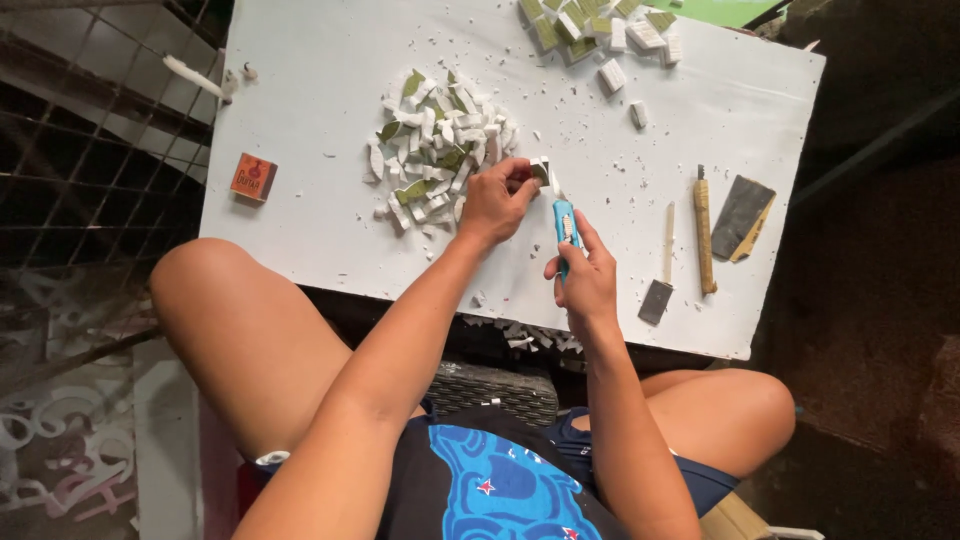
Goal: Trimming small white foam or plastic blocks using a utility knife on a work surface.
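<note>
My left hand (495, 200) pinches a small white-and-green block (540, 170) just above the white board (300, 200). My right hand (585, 275) grips a blue utility knife (565, 225), and its blade tip points up at the block. A heap of white and green cut scraps (435, 145) lies right beside my left hand. My bare knees flank the board below.
More green-and-white blocks (595, 25) are stacked at the board's far edge. A small orange box (253, 177) lies at left. A flat brush (660, 280), a wooden stick tool (704, 230) and a dark sanding block (742, 215) rest at right. A metal grille stands left.
</note>
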